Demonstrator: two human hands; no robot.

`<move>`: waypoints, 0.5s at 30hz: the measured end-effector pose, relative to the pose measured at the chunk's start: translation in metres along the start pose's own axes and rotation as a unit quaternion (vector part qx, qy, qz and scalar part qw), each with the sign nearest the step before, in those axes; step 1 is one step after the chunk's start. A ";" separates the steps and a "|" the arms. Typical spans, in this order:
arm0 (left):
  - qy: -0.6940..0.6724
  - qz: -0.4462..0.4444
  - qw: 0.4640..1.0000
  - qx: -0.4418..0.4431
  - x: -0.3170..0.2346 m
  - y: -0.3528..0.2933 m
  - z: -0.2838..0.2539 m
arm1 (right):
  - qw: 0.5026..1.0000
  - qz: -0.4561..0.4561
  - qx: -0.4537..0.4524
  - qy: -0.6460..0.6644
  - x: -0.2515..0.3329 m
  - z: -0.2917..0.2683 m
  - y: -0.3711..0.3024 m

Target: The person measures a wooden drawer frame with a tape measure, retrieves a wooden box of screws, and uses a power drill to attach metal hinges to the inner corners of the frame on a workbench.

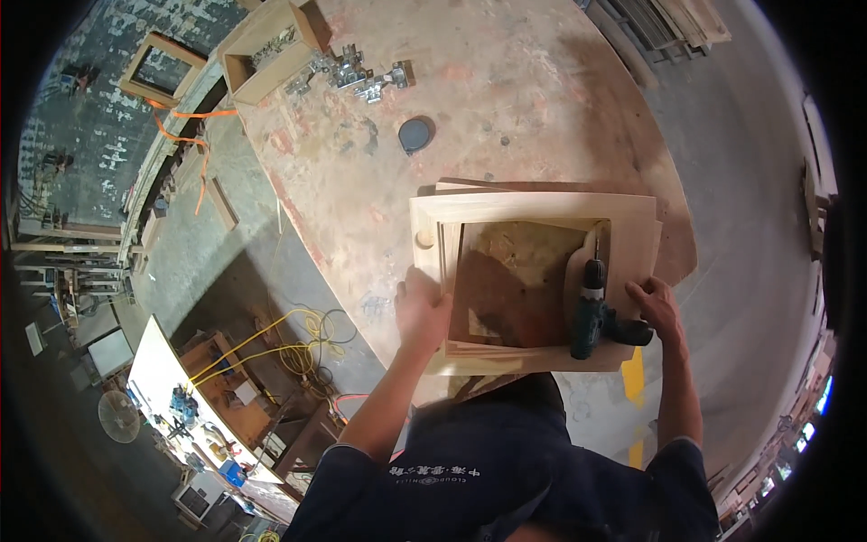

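A small stack of pale wooden frames (533, 206) lies on the near end of the worktable. Its top frame has a round recess in the upper left, and the table shows through the opening. My left hand (422, 307) is closed around the left side of the stack. At the right edge, my right hand (657, 307) grips the top frame, thumb on the upper face. Beside that hand a dark green cordless drill (589, 318) rests on the right side of the frame, its bit pointing away from me. Most fingertips of both hands are hidden.
Further off on the worktable (524, 99) sit a dark round object (414, 135), a pile of metal hinges (348, 70) and an open wooden box (271, 54). Yellow cables (302, 348) coil on the floor at left, near a lower bench with tools (185, 406).
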State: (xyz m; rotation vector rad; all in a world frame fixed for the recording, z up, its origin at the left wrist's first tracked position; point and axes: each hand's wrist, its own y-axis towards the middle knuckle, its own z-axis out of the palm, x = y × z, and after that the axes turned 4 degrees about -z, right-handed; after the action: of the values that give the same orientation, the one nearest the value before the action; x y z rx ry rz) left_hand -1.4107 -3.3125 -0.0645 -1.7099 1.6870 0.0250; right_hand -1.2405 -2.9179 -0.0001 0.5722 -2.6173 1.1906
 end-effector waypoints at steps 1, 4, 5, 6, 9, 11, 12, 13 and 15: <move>-0.002 0.008 1.000 -0.015 0.004 -0.002 0.002 | 1.000 -0.019 0.003 0.008 -0.004 0.002 0.001; -0.025 0.002 1.000 -0.016 -0.004 -0.005 -0.001 | 0.952 -0.134 -0.225 -0.159 -0.060 0.032 0.021; -0.039 -0.016 0.999 -0.001 -0.009 -0.004 -0.005 | 0.983 -0.052 -0.163 -0.067 -0.054 0.028 0.018; -0.046 -0.017 0.999 -0.004 -0.014 0.000 -0.009 | 0.982 -0.057 -0.166 -0.072 -0.038 0.026 0.014; -0.061 0.064 0.996 -0.019 -0.024 0.005 -0.015 | 0.986 0.031 -0.162 0.003 -0.022 0.025 0.004; -0.050 0.048 0.998 -0.005 -0.037 0.006 -0.022 | 0.981 0.040 -0.177 0.063 -0.035 0.026 0.006; -0.033 0.029 0.999 0.020 -0.038 0.002 -0.022 | 0.982 0.037 -0.175 0.061 -0.049 0.028 0.009; -0.029 0.043 0.999 -0.003 -0.029 0.002 -0.012 | 0.982 0.032 -0.176 0.067 -0.066 0.026 0.021; -0.036 0.029 0.999 -0.014 -0.023 0.004 -0.014 | 0.982 0.000 -0.167 0.085 -0.067 0.027 0.031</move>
State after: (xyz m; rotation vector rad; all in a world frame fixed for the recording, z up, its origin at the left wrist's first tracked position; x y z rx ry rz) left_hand -1.4242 -3.2991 -0.0449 -1.6610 1.6894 0.1358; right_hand -1.1945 -2.9019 -0.0615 0.3855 -2.5861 0.7361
